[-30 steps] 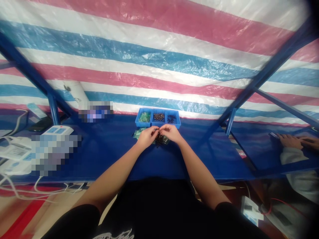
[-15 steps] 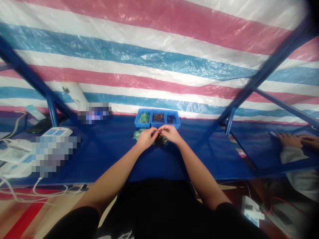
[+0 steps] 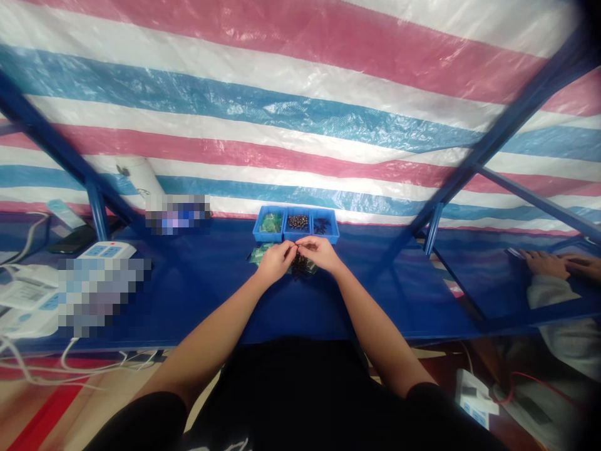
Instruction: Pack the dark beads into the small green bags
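My left hand (image 3: 276, 260) and my right hand (image 3: 320, 252) meet fingertip to fingertip in front of a blue three-part bin (image 3: 275, 237). Both are closed in a pinch; whatever sits between the fingers is too small to make out. In the bin's left compartment lie green pieces (image 3: 271, 223), in the middle one small dark-and-shiny metallic parts (image 3: 298, 222), in the right one dark slender parts (image 3: 322, 225). A heap of dark small parts (image 3: 300, 266) lies under my hands, partly hidden, with green packets (image 3: 259, 252) beside my left hand.
White power strips (image 3: 101, 250) with cables occupy the left side, near a dark phone-like object (image 3: 75, 239). A white cylinder (image 3: 143, 178) stands behind. Blue frame bars (image 3: 469, 168) slant down both sides of the blue table (image 3: 206, 300). Another person's hands (image 3: 547, 263) rest at far right.
My right hand's fingertips have shifted slightly left and come closer against the left hand's fingertips. The bin and heap look the same.
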`<control>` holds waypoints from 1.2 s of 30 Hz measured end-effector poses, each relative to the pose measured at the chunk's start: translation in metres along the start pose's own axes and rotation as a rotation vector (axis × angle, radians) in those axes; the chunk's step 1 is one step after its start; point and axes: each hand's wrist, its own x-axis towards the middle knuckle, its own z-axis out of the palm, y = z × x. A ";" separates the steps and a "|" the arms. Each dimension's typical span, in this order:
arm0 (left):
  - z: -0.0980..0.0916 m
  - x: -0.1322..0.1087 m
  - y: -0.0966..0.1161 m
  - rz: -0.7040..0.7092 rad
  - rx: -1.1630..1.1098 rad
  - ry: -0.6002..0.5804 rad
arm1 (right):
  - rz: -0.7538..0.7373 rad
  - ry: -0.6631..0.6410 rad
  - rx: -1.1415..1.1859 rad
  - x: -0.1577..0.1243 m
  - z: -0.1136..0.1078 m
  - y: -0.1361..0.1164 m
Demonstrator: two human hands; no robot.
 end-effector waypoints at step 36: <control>0.004 0.000 -0.004 -0.003 -0.028 0.076 | 0.051 0.036 0.091 0.002 -0.003 -0.001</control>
